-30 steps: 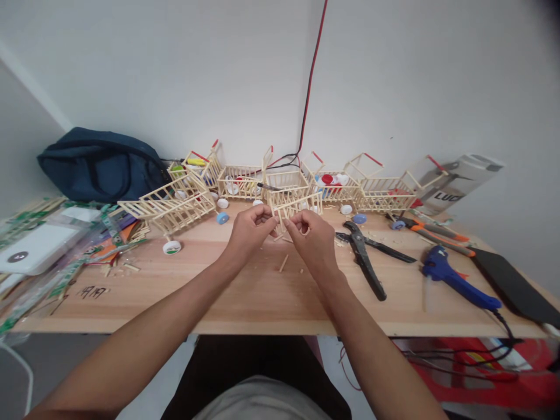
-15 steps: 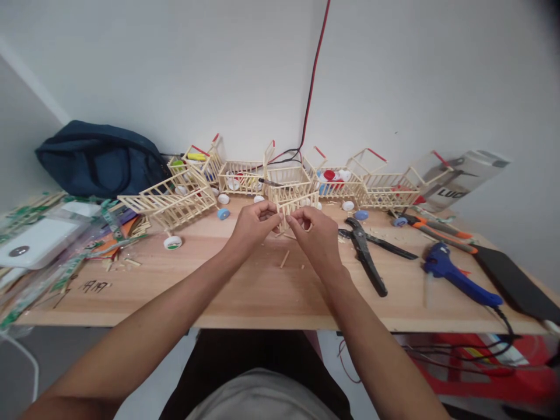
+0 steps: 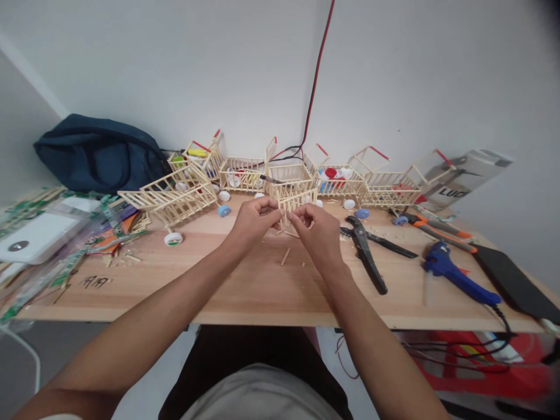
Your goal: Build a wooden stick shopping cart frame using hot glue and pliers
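Between the two hands, toward the back of the wooden table (image 3: 245,291), sat a small stick basket (image 3: 298,201). Bare wood lay open from the hands to the near edge, broken only by a loose stick (image 3: 285,256) and a few chips. Behind the basket there was little room, since a row of finished carts (image 3: 376,186) stood close along the wall.

The basket was a pale open frame of thin sticks, with upright slats between rails. Whether its base touched the wood could not be told.

The left hand (image 3: 252,223) pinched its left corner, thumb and forefinger closed together on a stick. The right hand (image 3: 318,232) gripped the near right side, its fingers curled tight on the frame.

Black shears (image 3: 367,256) lay just right of the right hand, with a blue glue gun (image 3: 455,274) farther out near the front right edge. An orange-handled cutter (image 3: 437,228) lay behind the gun. To the left, a larger cart (image 3: 175,201) lay tipped on its side and a white cap (image 3: 174,238) rested near it. A dark blue bag (image 3: 96,154) filled the back left corner. A red cable (image 3: 317,76) ran down the wall behind the carts.
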Tool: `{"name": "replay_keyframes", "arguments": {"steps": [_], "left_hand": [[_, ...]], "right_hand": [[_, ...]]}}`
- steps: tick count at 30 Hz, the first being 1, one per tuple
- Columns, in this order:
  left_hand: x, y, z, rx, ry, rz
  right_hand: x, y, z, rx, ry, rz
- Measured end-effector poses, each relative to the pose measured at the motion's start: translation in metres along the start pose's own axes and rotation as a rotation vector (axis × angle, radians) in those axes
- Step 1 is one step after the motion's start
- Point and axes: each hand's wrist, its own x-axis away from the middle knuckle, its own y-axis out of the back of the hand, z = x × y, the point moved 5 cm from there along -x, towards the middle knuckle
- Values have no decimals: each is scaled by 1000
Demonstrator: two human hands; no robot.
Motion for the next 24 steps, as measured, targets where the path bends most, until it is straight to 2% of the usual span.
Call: {"name": "replay_keyframes", "arguments": {"steps": [13,24], "left_hand": [[3,-3,-11,-90,-31,-5],[2,-4,-13,-133,-58,-14]], "right_hand": [[1,2,3,30,-17,-37],[3,2,3,157,38,-64]]}}
